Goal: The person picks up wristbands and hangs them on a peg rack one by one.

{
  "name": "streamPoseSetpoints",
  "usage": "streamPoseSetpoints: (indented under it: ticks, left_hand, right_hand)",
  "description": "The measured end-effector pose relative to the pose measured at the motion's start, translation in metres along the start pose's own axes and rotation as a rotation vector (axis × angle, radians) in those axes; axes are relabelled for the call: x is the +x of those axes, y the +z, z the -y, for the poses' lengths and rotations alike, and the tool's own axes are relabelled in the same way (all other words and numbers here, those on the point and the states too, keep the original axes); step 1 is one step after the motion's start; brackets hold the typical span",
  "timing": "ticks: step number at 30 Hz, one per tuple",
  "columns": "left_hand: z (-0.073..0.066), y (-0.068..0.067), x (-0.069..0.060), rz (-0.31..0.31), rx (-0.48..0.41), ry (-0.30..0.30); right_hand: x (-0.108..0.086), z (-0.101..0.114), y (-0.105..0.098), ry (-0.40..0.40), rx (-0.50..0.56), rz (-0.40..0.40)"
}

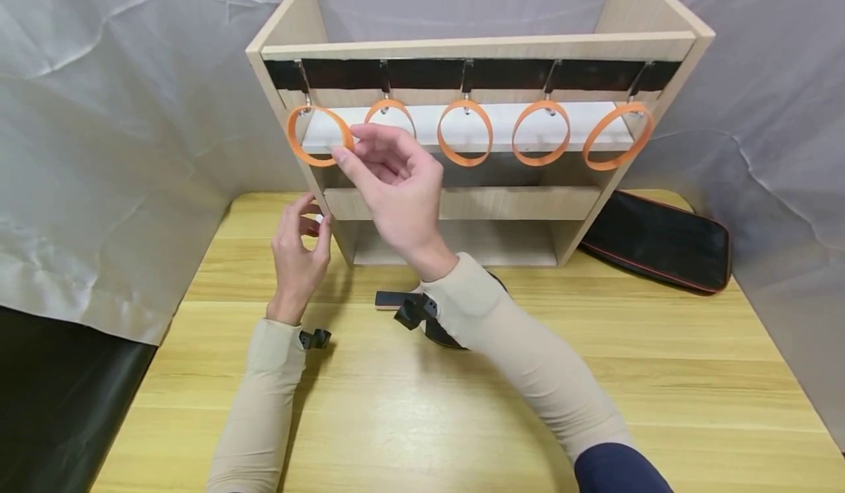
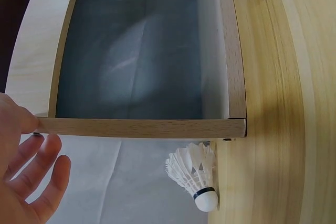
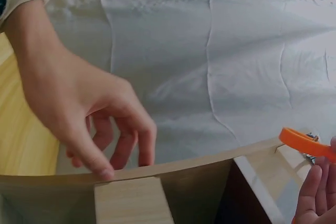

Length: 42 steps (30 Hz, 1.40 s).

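Note:
In the head view, my right hand (image 1: 403, 185) pinches the right side of the leftmost orange ring (image 1: 290, 135) between thumb and fingertips. That ring hangs at a metal hook (image 1: 305, 86) on the wooden shelf (image 1: 475, 47). My left hand (image 1: 300, 251) holds the front edge of the shelf's left side panel (image 2: 147, 128), thumb on the edge and curled fingers at the outer side. The right wrist view shows this left hand (image 3: 89, 98) from the other side, with the orange ring (image 3: 304, 144) and part of the right hand (image 3: 320, 192) at the right edge.
More orange rings (image 1: 465, 159) hang from the other hooks along a black strip (image 1: 422, 75). A white shuttlecock (image 2: 195, 169) lies outside the left panel. A black case (image 1: 660, 240) leans at the shelf's right. A dark-handled object (image 1: 392, 300) lies partly hidden under the right forearm.

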<state>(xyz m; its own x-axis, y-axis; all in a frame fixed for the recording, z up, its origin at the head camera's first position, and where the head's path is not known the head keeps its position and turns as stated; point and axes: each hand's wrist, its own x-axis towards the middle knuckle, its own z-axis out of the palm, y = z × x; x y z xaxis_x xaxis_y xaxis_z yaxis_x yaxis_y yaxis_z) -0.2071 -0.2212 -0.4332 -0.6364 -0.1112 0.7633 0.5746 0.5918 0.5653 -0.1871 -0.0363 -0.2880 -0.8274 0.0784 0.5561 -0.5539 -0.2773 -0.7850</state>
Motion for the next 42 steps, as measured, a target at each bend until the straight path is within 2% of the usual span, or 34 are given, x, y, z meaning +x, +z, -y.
streamPoseSetpoints:
  ticks: [13,25,37,42]
  left_hand:
    - [-0.001,0.000,0.000,0.002,-0.004,-0.010]
    - [-0.002,0.000,0.001,0.000,-0.009,0.001]
    - [0.001,0.000,0.000,0.018,-0.003,-0.007]
    - [0.000,0.000,-0.001,0.007,-0.003,-0.013]
  right_hand:
    - [-0.016,-0.016,-0.008,0.005,-0.042,0.103]
    - [-0.020,-0.021,-0.008,-0.006,-0.050,0.101]
    - [-0.039,-0.021,-0.012,-0.021,-0.046,0.159]
    - [-0.047,-0.021,-0.019,-0.025,-0.064,0.168]
